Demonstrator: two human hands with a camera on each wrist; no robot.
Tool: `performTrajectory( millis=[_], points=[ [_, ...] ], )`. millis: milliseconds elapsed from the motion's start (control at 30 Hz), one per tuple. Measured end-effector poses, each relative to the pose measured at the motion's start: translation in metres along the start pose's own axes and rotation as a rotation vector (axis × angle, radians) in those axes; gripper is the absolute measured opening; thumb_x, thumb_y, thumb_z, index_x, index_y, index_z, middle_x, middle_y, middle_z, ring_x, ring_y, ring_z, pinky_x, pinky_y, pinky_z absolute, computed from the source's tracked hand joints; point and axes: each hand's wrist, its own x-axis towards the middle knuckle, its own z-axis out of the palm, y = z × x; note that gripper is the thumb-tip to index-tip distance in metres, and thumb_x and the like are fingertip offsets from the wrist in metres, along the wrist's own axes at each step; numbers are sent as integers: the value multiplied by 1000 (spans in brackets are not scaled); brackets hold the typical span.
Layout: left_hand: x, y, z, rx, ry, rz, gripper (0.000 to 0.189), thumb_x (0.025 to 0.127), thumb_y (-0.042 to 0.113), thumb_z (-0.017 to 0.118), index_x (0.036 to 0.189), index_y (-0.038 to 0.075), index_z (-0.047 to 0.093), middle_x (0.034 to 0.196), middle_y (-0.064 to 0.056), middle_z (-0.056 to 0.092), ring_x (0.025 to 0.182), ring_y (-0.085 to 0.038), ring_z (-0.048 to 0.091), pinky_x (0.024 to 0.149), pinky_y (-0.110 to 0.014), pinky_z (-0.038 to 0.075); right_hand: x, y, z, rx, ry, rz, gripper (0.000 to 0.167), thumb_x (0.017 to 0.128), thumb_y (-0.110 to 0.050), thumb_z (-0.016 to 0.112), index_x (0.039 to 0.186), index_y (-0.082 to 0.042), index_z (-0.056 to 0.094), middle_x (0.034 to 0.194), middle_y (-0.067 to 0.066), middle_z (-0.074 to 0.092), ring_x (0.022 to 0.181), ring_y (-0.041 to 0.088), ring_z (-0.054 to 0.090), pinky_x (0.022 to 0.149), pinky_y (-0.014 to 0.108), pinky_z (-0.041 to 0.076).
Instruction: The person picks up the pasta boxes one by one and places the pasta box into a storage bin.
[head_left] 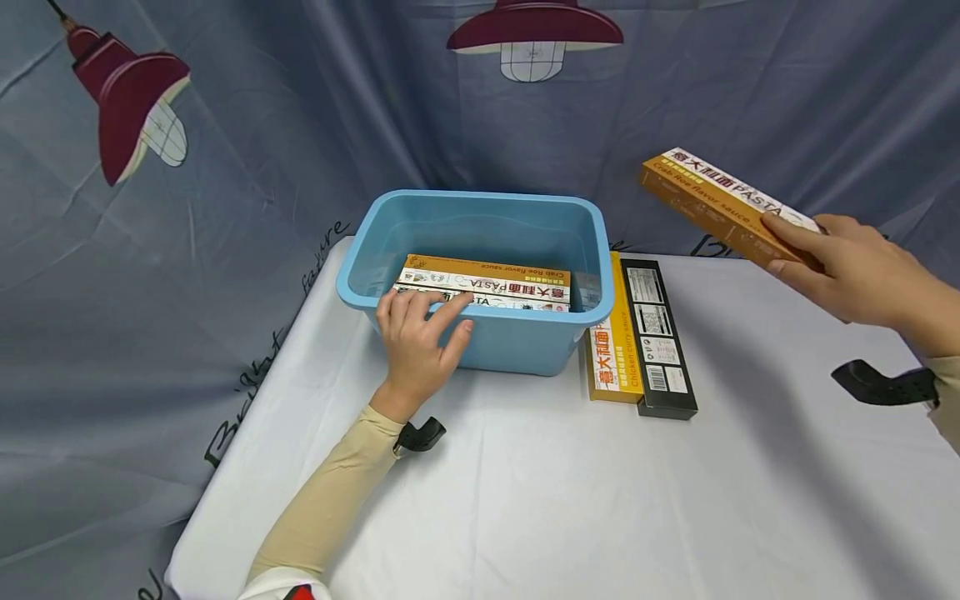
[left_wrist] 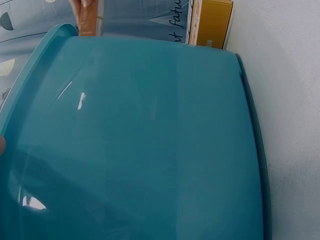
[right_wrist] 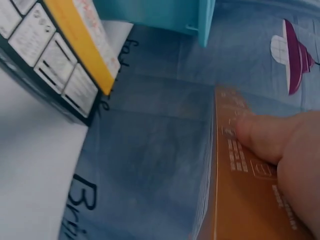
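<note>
My right hand (head_left: pixel 862 271) grips the near end of an orange-brown pasta box (head_left: pixel 720 200), held up in the air right of a blue plastic bin (head_left: pixel 480 333). In the right wrist view the thumb (right_wrist: pixel 270 137) lies along the side of this box. My left hand (head_left: pixel 416 337) holds the bin's front rim, its fingers bent over the edge. Inside the bin are pasta boxes (head_left: pixel 487 279) with orange and white faces, their lower parts hidden by the front wall. Most of the left hand is out of the left wrist view, which the bin's wall (left_wrist: pixel 140 135) fills.
Right of the bin, a yellow chicken curry pasta box (head_left: pixel 626 358) and a black box (head_left: pixel 660 333) with white label panels lie side by side on the white table (head_left: pixel 525 500). A grey-blue curtain (head_left: pixel 315 117) printed with red lamps hangs behind and to the left.
</note>
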Motion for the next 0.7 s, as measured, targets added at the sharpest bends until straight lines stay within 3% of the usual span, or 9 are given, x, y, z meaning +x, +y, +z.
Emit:
performTrajectory(
  millis=[267,500,700],
  points=[
    [0,0,-1,-1,-1,-1,40,106,43,48,111,16,77,98,-13,64,98,-32,51,105,-60,28,32,-18,-26,-21,-38,-106,67,106,-32,53,162,-12,23,128,36,43,96,44,49,65,47,41],
    [0,1,-2,7,0,-5,39,106,43,48,111,17,77,98,-13,64,98,-33,52,104,-60,28,58,-49,-39,20,-49,-195,67,106,-36,52,163,-17,23,143,35,38,109,47,44,78,59,41],
    [1,2,-1,6,2,-2,37,105,42,50,112,19,77,99,-12,64,98,-32,52,105,-59,29,77,-85,-47,14,-9,-274,64,104,-34,56,161,-20,31,123,25,50,99,36,48,72,47,41]
  ],
)
